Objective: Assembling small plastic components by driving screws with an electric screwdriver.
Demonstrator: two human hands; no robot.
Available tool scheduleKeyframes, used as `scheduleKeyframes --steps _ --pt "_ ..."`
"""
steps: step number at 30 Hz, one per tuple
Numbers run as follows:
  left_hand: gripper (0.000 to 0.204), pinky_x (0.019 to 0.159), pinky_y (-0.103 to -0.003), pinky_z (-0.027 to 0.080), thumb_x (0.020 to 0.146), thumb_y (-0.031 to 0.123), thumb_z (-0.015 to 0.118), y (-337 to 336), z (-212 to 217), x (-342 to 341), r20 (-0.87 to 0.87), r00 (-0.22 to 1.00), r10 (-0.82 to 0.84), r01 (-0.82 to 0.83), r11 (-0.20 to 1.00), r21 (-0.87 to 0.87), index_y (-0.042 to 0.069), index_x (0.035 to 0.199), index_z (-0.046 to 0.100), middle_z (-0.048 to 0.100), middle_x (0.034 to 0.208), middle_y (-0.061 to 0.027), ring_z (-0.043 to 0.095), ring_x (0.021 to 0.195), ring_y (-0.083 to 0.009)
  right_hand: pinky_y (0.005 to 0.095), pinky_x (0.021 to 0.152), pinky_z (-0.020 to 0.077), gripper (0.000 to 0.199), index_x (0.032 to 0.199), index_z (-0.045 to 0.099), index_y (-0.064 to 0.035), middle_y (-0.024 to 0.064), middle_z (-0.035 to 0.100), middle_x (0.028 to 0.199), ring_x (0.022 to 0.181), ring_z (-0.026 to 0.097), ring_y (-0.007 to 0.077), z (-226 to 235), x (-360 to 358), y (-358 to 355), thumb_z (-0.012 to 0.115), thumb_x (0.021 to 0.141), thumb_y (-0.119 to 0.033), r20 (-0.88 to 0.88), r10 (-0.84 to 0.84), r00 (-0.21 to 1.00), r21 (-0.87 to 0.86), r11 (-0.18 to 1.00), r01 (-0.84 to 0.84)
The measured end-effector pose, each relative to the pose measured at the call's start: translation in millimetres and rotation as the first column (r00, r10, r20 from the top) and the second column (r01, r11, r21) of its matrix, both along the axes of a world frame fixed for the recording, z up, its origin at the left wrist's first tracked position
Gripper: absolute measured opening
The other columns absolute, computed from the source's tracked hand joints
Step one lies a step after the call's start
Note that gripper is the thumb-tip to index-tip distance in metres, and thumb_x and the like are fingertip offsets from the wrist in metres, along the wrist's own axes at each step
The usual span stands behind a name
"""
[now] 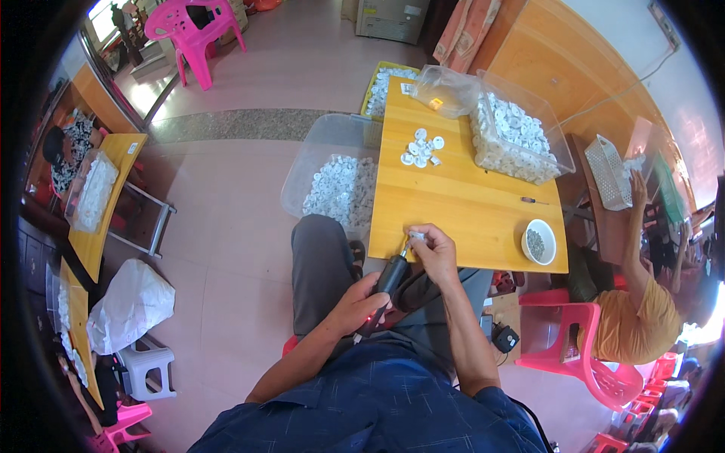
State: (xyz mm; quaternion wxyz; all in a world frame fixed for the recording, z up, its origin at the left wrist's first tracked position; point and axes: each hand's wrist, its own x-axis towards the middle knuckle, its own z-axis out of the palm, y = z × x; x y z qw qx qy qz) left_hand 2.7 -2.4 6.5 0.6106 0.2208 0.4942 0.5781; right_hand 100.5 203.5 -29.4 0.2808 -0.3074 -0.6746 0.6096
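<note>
My left hand (pixel 358 306) is wrapped round a black electric screwdriver (pixel 390 275), which tilts up and away from me. At the near edge of the yellow table (pixel 461 200), my right hand (pixel 436 254) pinches a small white plastic part (pixel 416 236). The screwdriver's tip meets that part or comes very close; my fingers partly hide the contact. Farther up the table lies a loose group of round white parts (pixel 421 148). To the right of my right hand stands a white bowl (pixel 550 235) of small grey metal pieces, probably screws. A small hand screwdriver (pixel 533 200) lies beyond the bowl.
A clear bin (pixel 557 143) heaped with white parts stands at the table's far right, beside a clear plastic bag (pixel 451 84). Another clear bin (pixel 300 177) of parts sits left of the table. A person in a yellow shirt (pixel 636 321) sits on the right near a pink chair (pixel 563 355).
</note>
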Motion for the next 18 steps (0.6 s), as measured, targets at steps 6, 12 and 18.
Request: scheduleKeyframes --steps 6,12,18 --pt "0.04 0.058 -0.026 0.05 0.09 0.015 0.058 0.0 -1.3 1.0 -0.02 1.0 0.007 -0.007 1.0 0.016 0.002 0.128 0.05 0.06 0.084 -0.0052 0.058 0.063 -0.0111 0.0175 0.058 0.043 0.013 0.107 0.07 -0.0036 -0.0033 0.065 0.078 0.065 0.054 0.0015 -2.3 1.3 1.7 0.065 0.095 -0.002 0.006 0.024 1.0 0.023 0.999 -0.024" --pt "0.039 0.058 -0.026 0.049 0.09 0.015 0.057 0.0 2.3 0.7 -0.024 1.0 0.008 -0.007 1.0 0.012 0.002 0.126 0.05 0.06 0.084 -0.0051 0.058 0.063 -0.0112 0.0169 0.059 0.0425 0.013 0.108 0.07 -0.0027 -0.0036 0.065 0.079 0.067 0.054 0.0011 -3.3 1.6 2.1 0.064 0.096 -0.004 0.004 0.037 0.999 0.039 0.999 -0.037" --pt "0.037 0.057 -0.026 0.049 0.091 0.014 0.057 -0.4 -1.4 0.8 -0.027 1.0 0.004 -0.003 1.0 0.023 0.002 0.125 0.05 0.06 0.083 -0.0048 0.058 0.063 -0.0111 0.0171 0.06 0.044 0.013 0.107 0.069 -0.0023 -0.0019 0.068 0.086 0.07 0.056 0.0014 -6.0 2.3 2.8 0.065 0.095 -0.002 -0.007 0.047 0.999 0.008 0.999 -0.047"
